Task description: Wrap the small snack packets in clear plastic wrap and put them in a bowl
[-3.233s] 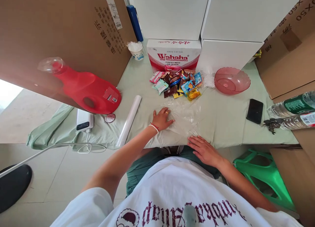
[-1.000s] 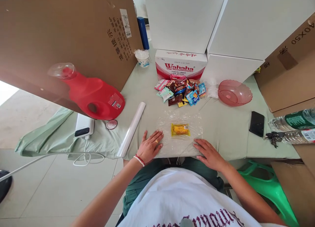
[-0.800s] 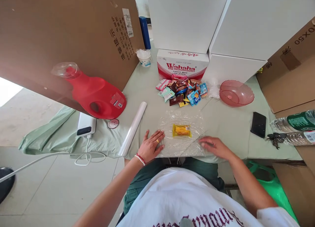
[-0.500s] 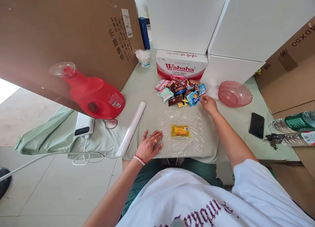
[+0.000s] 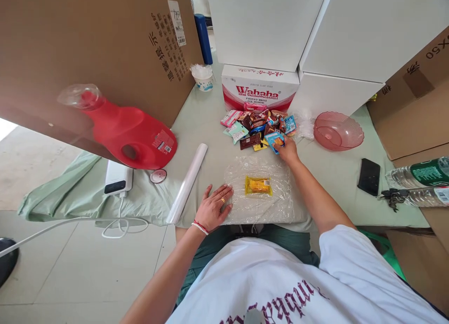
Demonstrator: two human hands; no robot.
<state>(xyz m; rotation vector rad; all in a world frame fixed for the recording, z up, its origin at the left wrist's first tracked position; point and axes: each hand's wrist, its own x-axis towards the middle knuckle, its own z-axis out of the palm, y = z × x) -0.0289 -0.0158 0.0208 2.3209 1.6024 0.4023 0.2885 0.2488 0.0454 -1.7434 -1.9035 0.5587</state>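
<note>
L hand (image 5: 213, 208) flat at clear film (image 5: 277, 209), R hand (image 5: 287, 150) well apart, on blue pkt (image 5: 272, 138), grip unclear

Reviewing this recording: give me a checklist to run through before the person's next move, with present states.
1. Left hand at the left edge of the plastic film: ok.
2. Yellow packet lying on the film: ok.
3. Film free of wrinkles: not ok, creased.
4. Right hand touching the blue packet: ok.
5. Blue packet firmly gripped: cannot tell, fingers partly hide it.
6. Pink bowl apart from right hand: ok.
</note>
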